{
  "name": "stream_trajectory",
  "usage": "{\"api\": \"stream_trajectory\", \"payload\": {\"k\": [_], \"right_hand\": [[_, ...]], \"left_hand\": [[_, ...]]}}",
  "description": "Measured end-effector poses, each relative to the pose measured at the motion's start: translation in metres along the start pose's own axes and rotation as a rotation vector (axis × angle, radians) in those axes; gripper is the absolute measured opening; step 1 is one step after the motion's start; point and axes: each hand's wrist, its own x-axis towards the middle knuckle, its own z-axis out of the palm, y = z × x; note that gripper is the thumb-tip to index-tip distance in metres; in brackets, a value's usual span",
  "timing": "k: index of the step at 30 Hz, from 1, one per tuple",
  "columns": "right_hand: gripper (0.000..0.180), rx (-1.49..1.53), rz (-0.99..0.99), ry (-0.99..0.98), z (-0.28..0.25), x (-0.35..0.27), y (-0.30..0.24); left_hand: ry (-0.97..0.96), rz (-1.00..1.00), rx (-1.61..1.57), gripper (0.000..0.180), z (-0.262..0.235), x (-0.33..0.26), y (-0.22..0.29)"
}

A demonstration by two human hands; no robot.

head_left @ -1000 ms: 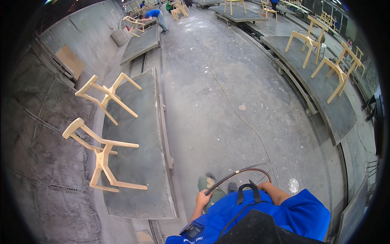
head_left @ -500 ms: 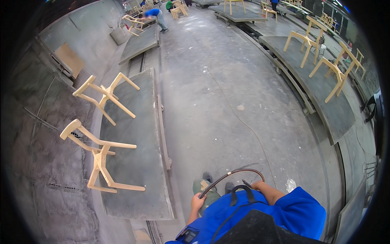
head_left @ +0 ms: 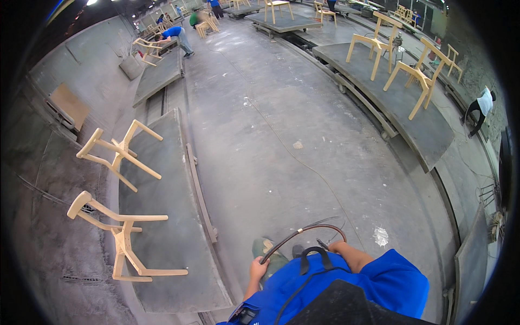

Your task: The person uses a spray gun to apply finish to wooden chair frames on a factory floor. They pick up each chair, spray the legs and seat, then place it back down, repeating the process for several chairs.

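Brown hose (head_left: 313,227) held before the body, over the floor.
Long axis left-right, arched forward; left hand (head_left: 258,267) grasps it, far bend drops to right hand (head_left: 336,247), grip unclear.

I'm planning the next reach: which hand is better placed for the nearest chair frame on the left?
Probably the left hand: it is nearer that chair frame, on the same side, though it grips the hose and may need freeing. The right hand is farther away.
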Motion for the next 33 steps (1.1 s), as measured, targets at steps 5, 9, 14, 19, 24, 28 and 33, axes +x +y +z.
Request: {"api": "stream_trajectory", "payload": {"k": [5,9,14,19,24,28,33], "right_hand": [[0.046,0.068,0.046,0.002,0.011,0.005,0.004],[0.045,0.241,0.096,-0.033,0.015,0.003,0.002],[0.042,0.363,0.093,0.020,0.026,0.002,0.001],[0.042,0.402,0.089,0.071,0.030,0.002,0.003],[0.046,0.328,0.075,0.050,0.028,0.004,0.006],[0.044,0.311,0.157,0.000,0.021,0.015,0.009],[0.044,0.218,0.126,-0.018,0.002,0.037,0.006]], "left_hand": [[-0.060,0.046,0.043,0.033,-0.005,0.016,0.021],[-0.104,0.095,0.000,0.035,-0.011,0.029,0.036],[-0.156,0.175,0.008,0.035,-0.013,0.053,0.047],[-0.192,0.156,0.038,0.035,-0.015,0.070,0.052],[-0.191,0.185,0.036,0.035,-0.023,0.069,0.047],[-0.228,0.109,0.083,0.032,-0.028,0.062,0.038],[-0.178,0.092,0.017,0.031,-0.030,0.049,0.029]]}}
